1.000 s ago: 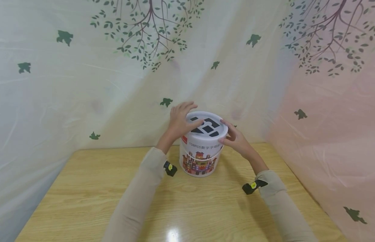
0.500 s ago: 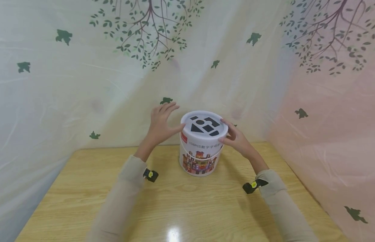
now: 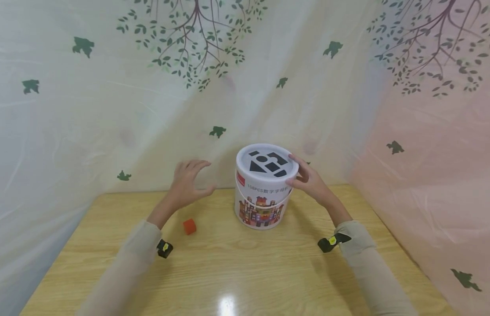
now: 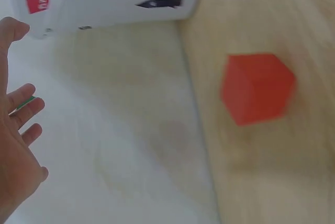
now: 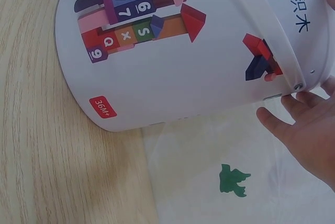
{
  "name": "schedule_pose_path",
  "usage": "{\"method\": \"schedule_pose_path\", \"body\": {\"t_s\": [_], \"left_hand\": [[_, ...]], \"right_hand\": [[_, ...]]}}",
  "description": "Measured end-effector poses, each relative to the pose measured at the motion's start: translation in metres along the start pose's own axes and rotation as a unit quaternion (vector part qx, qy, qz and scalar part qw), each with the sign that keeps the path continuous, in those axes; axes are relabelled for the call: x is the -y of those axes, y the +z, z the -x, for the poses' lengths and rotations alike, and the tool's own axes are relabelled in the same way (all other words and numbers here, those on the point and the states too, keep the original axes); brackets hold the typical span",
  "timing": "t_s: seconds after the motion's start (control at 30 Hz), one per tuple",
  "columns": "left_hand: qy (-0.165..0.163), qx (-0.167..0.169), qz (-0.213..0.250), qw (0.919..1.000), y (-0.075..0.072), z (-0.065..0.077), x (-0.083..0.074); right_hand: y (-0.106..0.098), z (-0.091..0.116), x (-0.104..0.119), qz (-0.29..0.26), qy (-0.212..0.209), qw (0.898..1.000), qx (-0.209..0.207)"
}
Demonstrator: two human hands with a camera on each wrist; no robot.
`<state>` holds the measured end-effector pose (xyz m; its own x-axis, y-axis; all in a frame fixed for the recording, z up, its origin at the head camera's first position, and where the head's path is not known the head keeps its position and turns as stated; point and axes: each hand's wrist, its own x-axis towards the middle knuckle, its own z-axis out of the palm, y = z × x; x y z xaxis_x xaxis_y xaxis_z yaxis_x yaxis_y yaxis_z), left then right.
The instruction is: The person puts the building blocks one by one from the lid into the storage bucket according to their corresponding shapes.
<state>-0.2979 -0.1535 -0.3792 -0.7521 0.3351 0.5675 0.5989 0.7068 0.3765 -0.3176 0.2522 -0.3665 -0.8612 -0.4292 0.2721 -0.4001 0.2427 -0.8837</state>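
A white toy-block bucket (image 3: 262,202) stands upright on the table, with a lid (image 3: 276,173) that has several dark shaped openings. My right hand (image 3: 312,186) holds the bucket's upper rim on its right side, thumb at the front and fingers toward the back; the right wrist view shows the fingers (image 5: 275,123) against the rim. Left of the bucket and apart from it, my left hand (image 3: 185,186) is in the air, fingers spread and nothing between them. A red block (image 3: 189,226) lies on the table just below the left hand, larger in the left wrist view.
The wooden table (image 3: 245,272) meets a pale cloth backdrop (image 3: 158,114) printed with branches and green leaf shapes at the back. A pinkish cloth (image 3: 434,184) runs along the right side. A thin white handle (image 3: 264,207) hangs across the bucket's front.
My left hand has moved from over the lid to the left and down, away from the bucket. The red block has come into view. The right hand stays at the rim.
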Motion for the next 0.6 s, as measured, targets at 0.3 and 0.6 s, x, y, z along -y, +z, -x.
{"method": "schedule_pose_path", "body": {"t_s": [0.3,0.6], "left_hand": [[0.002,0.075,-0.016,0.9971,0.002,0.047,0.023],[0.011,0.121,-0.050,0.9914,0.005,0.085,0.038]], "right_hand": [[0.001,0.000,0.000,-0.001,0.002,1.000,0.000],[0.001,0.001,-0.001,-0.004,0.001,1.000,0.001]]}}
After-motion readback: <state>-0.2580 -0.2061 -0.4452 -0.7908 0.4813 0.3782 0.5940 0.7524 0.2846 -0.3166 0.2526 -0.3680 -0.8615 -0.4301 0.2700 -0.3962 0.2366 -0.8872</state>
